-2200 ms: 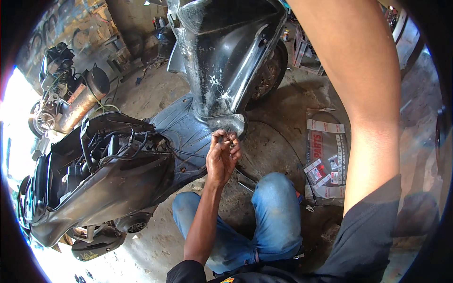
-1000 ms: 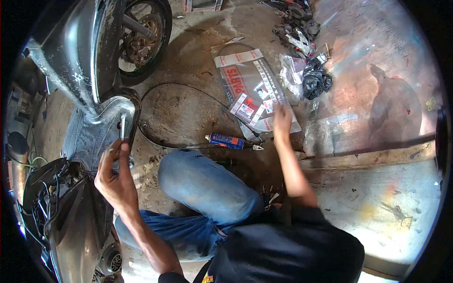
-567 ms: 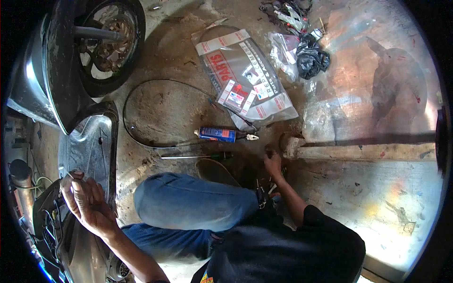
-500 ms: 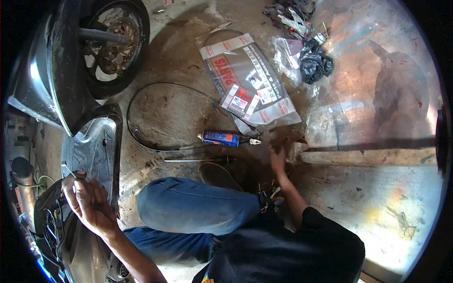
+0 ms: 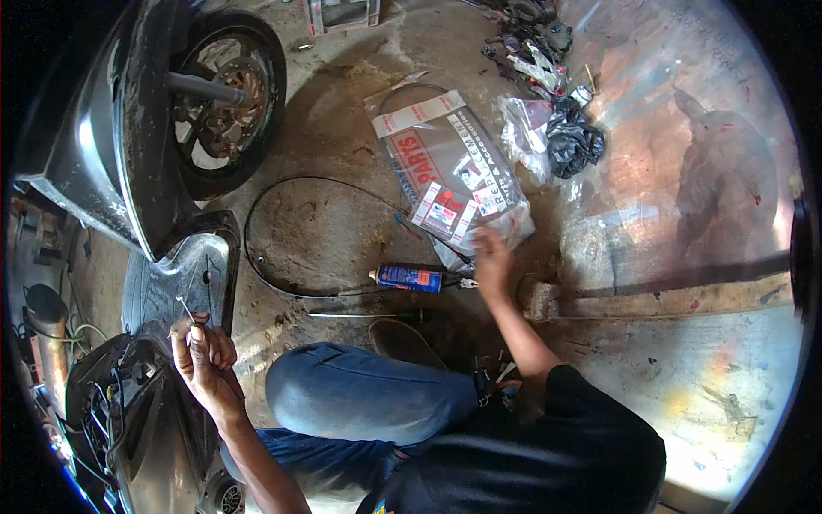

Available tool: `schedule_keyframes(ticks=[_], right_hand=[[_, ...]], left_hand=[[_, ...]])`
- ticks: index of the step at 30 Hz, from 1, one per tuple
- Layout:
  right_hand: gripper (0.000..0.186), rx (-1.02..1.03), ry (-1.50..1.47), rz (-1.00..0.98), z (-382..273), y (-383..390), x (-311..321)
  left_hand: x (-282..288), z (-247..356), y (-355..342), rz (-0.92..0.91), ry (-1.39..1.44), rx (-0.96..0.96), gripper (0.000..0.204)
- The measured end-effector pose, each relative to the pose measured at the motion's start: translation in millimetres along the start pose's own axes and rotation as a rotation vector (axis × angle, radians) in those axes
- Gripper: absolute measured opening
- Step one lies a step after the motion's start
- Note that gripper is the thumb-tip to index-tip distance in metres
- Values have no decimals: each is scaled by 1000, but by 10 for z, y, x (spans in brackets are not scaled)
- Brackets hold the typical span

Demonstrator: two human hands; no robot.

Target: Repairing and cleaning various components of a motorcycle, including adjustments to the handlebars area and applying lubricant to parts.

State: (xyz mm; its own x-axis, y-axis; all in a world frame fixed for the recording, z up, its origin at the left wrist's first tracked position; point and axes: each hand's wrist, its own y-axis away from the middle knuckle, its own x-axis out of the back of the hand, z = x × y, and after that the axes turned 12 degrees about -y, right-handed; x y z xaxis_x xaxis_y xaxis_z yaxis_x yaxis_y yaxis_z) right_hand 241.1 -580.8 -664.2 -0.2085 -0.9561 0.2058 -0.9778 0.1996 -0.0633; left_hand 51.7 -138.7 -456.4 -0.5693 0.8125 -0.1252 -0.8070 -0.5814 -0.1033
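My left hand (image 5: 205,360), raised beside the scooter's footboard (image 5: 205,257), is closed on a thin silver metal piece with a wider tip (image 5: 184,304). Its exact kind is too small to make out. My right hand (image 5: 491,265) is over the lower corner of a clear printed plastic parts bag (image 5: 411,141). Whether its blurred fingers grip the bag I cannot tell. Just left of that hand, a blue and orange spray can (image 5: 409,279) lies on its side, with the tip of pliers (image 5: 468,283) close to it. A black cable (image 5: 248,236) loops out across the floor.
A screwdriver (image 5: 355,314) lies below the can, near my shoe (image 5: 402,343). The scooter's front wheel (image 5: 227,103) stands at the upper left. Black and clear plastic bags (image 5: 574,141) are at the upper right. A wooden beam (image 5: 668,300) runs along the right side.
My right hand has moved up from the floor beside the beam to the parts bag. My left hand still holds the metal piece. The whole view has shifted slightly.
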Motion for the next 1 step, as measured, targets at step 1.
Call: schedule_keyframes(ticks=[1], right_hand=[[27,95,75,-190,-48,100,-187]], left_hand=[[4,-25,-9,-11,-15,2,22]])
